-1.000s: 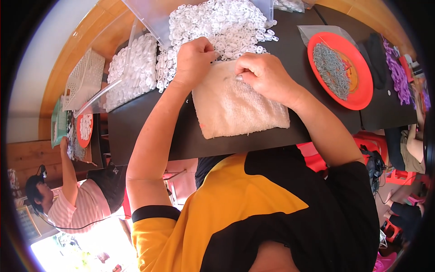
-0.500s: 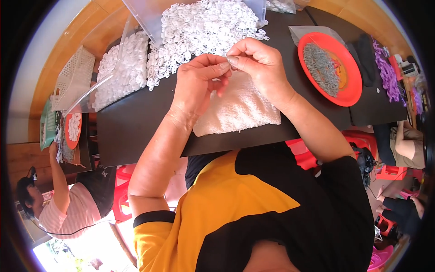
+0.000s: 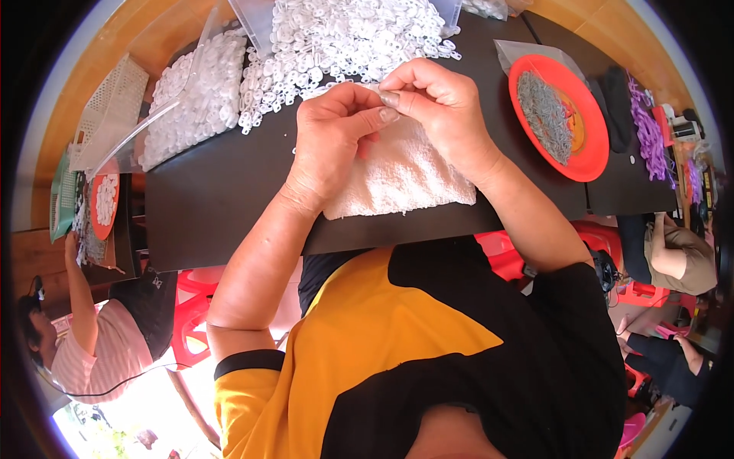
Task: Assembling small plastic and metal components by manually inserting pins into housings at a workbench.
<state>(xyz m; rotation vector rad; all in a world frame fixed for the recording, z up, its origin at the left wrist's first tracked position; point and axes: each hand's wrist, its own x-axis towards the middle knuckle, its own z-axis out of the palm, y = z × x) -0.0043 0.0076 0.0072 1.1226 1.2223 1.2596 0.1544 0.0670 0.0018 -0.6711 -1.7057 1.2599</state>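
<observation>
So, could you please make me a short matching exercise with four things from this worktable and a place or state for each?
1. Flat cream towelling cloth
2. Round red plastic plate
3. Loose white oval plastic pieces
4. Long purple stringy bundle

A. Heaped beyond both hands
B. Farthest right of the four
C. On the dark table, below the left hand and right hand
D. Holding slender grey pieces

Pairs: 1-C, 2-D, 3-A, 4-B
</observation>
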